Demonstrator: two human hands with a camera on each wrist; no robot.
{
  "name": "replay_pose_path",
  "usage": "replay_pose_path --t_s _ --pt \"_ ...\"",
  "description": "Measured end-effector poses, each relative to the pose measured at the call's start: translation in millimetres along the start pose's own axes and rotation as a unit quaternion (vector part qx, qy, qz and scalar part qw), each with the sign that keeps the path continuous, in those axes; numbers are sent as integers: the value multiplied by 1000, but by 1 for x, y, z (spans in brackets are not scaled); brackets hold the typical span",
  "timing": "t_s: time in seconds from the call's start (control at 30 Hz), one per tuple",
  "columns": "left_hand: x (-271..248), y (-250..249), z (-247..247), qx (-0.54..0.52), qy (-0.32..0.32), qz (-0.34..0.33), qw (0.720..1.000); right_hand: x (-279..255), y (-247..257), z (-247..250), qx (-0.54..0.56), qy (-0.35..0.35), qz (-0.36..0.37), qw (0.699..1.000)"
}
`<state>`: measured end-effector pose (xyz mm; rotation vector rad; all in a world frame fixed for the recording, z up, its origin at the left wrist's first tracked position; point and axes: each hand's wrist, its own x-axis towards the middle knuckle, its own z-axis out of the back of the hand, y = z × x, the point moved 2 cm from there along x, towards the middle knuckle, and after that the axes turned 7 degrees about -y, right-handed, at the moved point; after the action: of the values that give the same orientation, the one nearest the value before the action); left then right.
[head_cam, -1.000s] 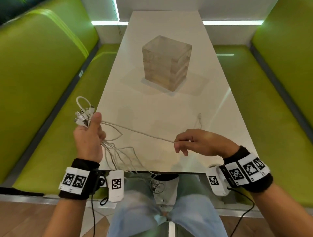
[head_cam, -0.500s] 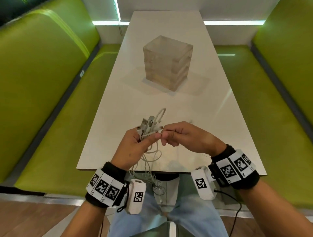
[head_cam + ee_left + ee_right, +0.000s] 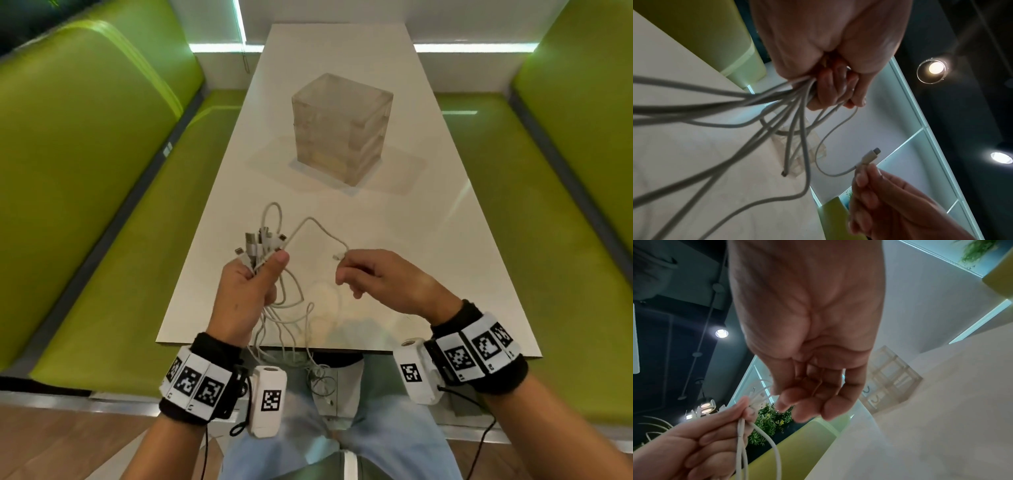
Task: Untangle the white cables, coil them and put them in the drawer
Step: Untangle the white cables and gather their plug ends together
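While left hand (image 3: pixel 247 294) clenches bundled cables (image 3: pixel 294 318) above counter (image 3: pixel 428 260), right hand (image 3: pixel 380 281) pinches one plug (image 3: pixel 869 158), strands trailing off near edge, drawer unit (image 3: pixel 342 133) well beyond.

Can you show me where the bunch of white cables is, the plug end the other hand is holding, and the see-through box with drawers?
bunch of white cables (image 3: pixel 262 246), head view, on the plugs above the left hand's fist.
plug end (image 3: pixel 871 156), left wrist view, on its white housing.
see-through box (image 3: pixel 342 133), head view, on its front corner.
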<state>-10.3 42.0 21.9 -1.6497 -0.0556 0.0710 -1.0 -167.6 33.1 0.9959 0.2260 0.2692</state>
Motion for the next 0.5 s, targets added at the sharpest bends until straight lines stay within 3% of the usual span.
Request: replay_pose_path --t_s 0.13,0.3,0.43,0.5 --pt "-3 -3 2 39 48 -3 998 2 -4 14 0 -116 1 993" --pt "-7 -3 5 73 123 16 990 1 -2 28 -16 -197 93 976" --pt "-10 -1 4 79 166 24 983 1 -1 28 45 -139 61 987" --pt "-11 0 3 65 168 21 983 2 -6 22 10 -87 33 996"
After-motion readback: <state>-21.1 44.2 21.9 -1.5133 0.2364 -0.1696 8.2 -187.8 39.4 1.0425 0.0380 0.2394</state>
